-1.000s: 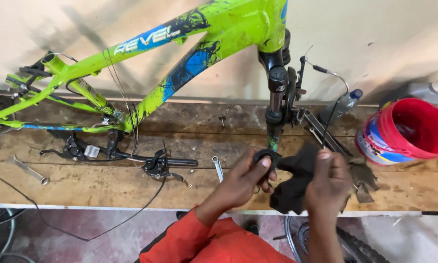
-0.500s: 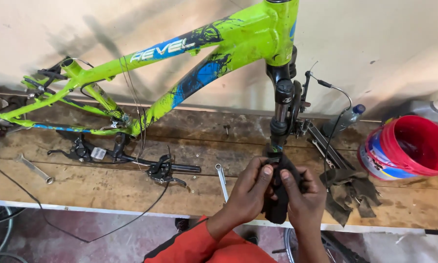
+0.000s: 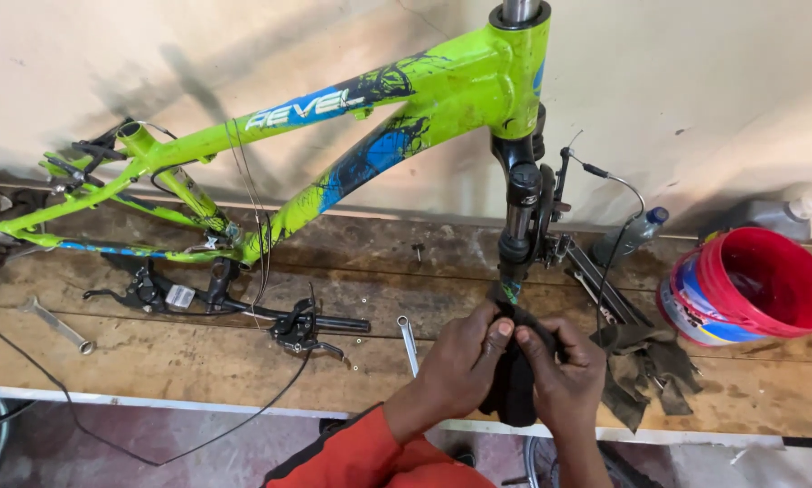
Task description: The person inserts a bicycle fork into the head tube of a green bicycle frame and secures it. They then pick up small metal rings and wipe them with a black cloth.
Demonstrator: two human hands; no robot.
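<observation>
A lime-green and blue bicycle frame (image 3: 352,117) leans on a wooden workbench (image 3: 198,361) against the wall. Its black suspension fork (image 3: 522,217) points down toward me. My left hand (image 3: 460,361) and my right hand (image 3: 564,370) both wrap a dark rag (image 3: 517,389) around the lower end of the fork leg. My left sleeve is orange-red. The fork tip itself is hidden under the rag and my fingers.
A handlebar with brake levers and cables (image 3: 234,303) lies on the bench, with two wrenches (image 3: 56,323) (image 3: 408,342). A second crumpled rag (image 3: 645,366) sits right of my hands. A red bucket (image 3: 749,289), a bottle (image 3: 632,235) and a grey jug (image 3: 767,217) stand at the right.
My hands drew together and closed the dark rag around the fork's lower leg. The view has shifted so that the frame sits higher and further right.
</observation>
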